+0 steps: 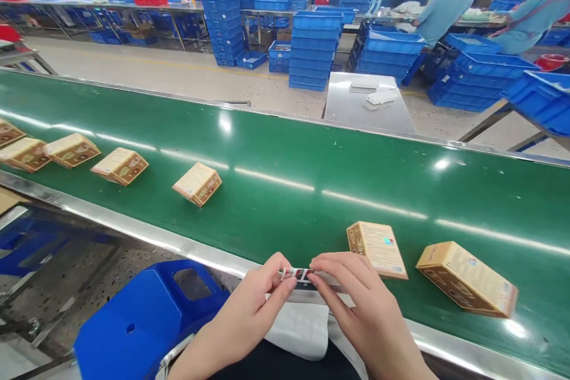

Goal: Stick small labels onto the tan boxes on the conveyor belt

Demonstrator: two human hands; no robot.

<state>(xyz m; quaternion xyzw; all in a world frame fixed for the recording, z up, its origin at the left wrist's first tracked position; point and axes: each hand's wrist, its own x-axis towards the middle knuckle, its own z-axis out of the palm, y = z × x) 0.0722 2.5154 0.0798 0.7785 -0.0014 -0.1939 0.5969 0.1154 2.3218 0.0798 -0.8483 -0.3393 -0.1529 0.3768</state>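
Observation:
My left hand (252,306) and my right hand (363,306) meet at the near edge of the green conveyor belt (267,214). Between them is a small rolled strip (297,274) with red, black and white print; its exact kind is unclear. Thumb and fingers of each hand pinch one end of it. Just beyond my right hand a cream and brown carton (378,246) lies on the belt, with a small shiny sticker on its top. Farther right sits another carton (472,276). A white cloth or paper (298,329) shows below my hands.
Several similar cartons, among them one at centre left (198,183), sit along the belt. A blue stool (129,320) stands at my left. Across the belt are a metal table (365,110), stacked blue crates (314,50) and several people at work.

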